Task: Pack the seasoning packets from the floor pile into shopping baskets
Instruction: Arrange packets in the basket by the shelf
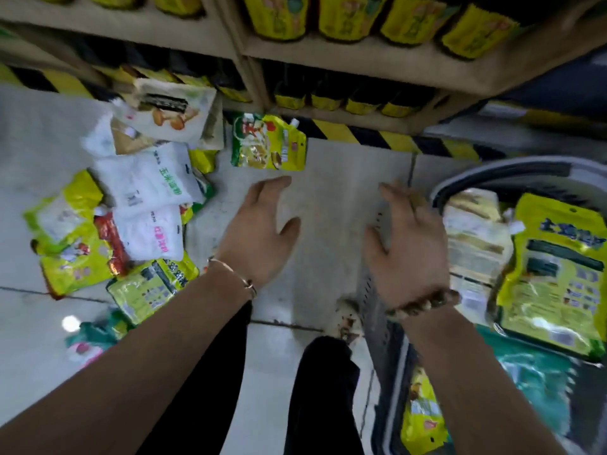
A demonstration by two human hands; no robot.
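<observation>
We were between packets. Our left hand (259, 231) and our right hand (407, 247) both hung over the bare floor (328, 178), fingers straight and spread, holding nothing. The right one was blurred, so we could say no more about its fingers.

The floor pile (131, 205) of seasoning packets lay on the left of the floor, with white, yellow and red bags overlapping. It was well apart from the shopping basket (476, 172) on the right. That basket already held several packets, a large yellow packet (558, 274) uppermost. One spouted green-and-yellow pouch (267, 144) lay alone at the foot of the shelf (361, 60), just beyond our left fingertips and clear of the pile.

We judged the step in hand to be the reach for the next packet, with much of the pile not yet packed. The lone pouch looked the nearest choice. It lay flat on smooth tile, so taking it would call for lowering the left hand forward, catching an edge or the spout end rather than the face, then carrying it across to the basket's open side.
</observation>
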